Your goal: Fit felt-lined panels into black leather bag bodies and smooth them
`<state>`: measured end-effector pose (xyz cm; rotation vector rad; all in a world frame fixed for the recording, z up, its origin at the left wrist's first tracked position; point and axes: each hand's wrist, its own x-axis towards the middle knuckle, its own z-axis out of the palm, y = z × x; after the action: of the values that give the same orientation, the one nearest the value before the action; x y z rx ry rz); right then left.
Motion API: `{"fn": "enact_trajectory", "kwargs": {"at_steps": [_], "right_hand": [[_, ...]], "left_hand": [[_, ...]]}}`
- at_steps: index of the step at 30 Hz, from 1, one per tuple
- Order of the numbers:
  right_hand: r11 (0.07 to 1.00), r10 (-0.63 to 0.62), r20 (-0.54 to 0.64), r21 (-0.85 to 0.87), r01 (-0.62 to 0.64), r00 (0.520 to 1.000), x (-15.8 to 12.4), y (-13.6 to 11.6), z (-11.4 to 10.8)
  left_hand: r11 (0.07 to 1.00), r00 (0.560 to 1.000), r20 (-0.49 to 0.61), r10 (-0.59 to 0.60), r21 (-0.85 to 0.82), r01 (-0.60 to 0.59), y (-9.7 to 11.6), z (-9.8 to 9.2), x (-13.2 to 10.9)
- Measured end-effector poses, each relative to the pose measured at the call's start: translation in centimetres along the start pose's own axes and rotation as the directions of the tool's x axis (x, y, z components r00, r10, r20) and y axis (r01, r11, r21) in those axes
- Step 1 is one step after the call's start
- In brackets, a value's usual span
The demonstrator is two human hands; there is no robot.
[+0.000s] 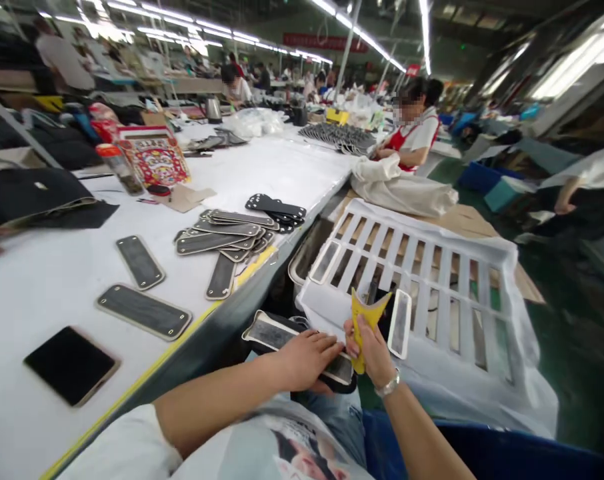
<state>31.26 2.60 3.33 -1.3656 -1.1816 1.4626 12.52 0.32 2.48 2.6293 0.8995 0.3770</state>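
nearest, at the bottom centre of the frame, a dark piece topped by a grey strip with a pale border, the padded panel (272, 332), lies across the person's lap. the left hand (309, 360) rests over it, fingers laid out nearly straight and unclenched on the strip. just beside it, the right hand (375, 353) has its fingers curled round a yellow tool (365, 313), whose notched, wide end points up; its lower end is by the panel's right end. a blue bin (472, 443) fills the lower right edge.

at the lower left, a dark-screened phone (72, 365) lies on the white table (17, 307), with two loose grey panels (145, 312) beyond it. right of centre stands a white slatted rack (487, 267), a pale-edged strip (400, 325) on its near side and another towards its left corner.

farther, mid-frame, are a heap of grey panels (217, 233) and some black pieces (276, 208); upper left, an orange-lidded jar (119, 170). at the upper right, a co-worker in a red apron (407, 137) bends over the table's far end.
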Motion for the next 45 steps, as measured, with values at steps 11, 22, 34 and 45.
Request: {"fn": "enact_trajectory", "kwargs": {"at_steps": [11,22,34,45], "right_hand": [[0.64,0.51,0.547,-0.757,0.131,0.664,5.9,-6.1,2.5],[-0.034,0.287,0.467,-0.868,0.496,0.837,8.2,-3.8,11.3],[-0.146,0.075,0.723,-0.673,0.725,0.686,10.3,-2.1,16.0],[-0.137,0.078,0.816,-0.56,0.817,0.572,10.6,-1.6,15.7]], "left_hand": [[0.023,0.63,-0.057,-0.774,-0.998,-0.062,-10.1,3.1,-9.1],[-0.15,0.522,0.054,-0.851,-0.978,-0.143,-7.8,5.2,-8.9],[-0.388,0.511,0.217,-0.832,-0.885,-0.256,-8.5,4.1,-8.2],[-0.376,0.219,0.326,-0.92,-0.891,-0.253,-8.2,3.2,-7.5]]}}
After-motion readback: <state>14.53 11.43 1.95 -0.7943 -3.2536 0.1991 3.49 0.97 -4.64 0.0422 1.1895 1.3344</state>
